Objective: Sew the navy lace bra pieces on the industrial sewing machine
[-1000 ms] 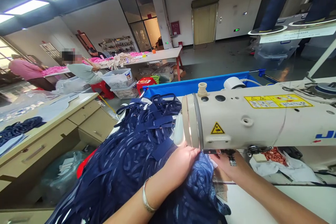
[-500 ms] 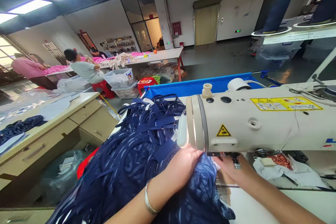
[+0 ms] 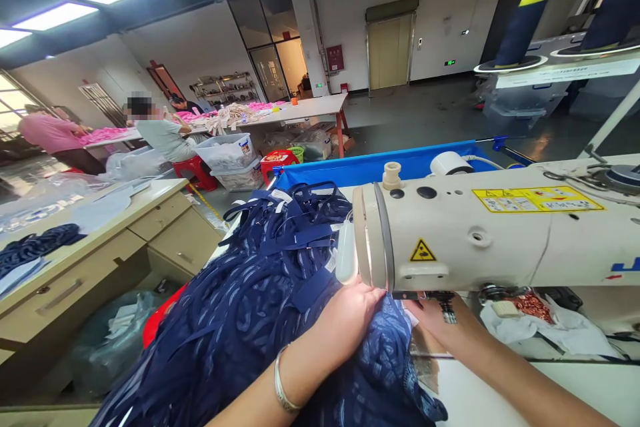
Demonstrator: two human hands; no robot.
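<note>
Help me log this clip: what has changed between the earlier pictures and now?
The view shifted, so the sewing machine appears slightly farther right and lower in frame than at first. No hold visibly changed: the left hand and right hand remain at the blue fabric.

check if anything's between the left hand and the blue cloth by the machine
Nothing visible: the left hand rests on the cloth. Right under the machine, the exact contact is hidden.

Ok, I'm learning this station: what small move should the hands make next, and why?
Perhaps smooth the blue cloth with the left hand: it looks rumpled beside that hand, while the right hand is close beneath the sewing machine.
</note>
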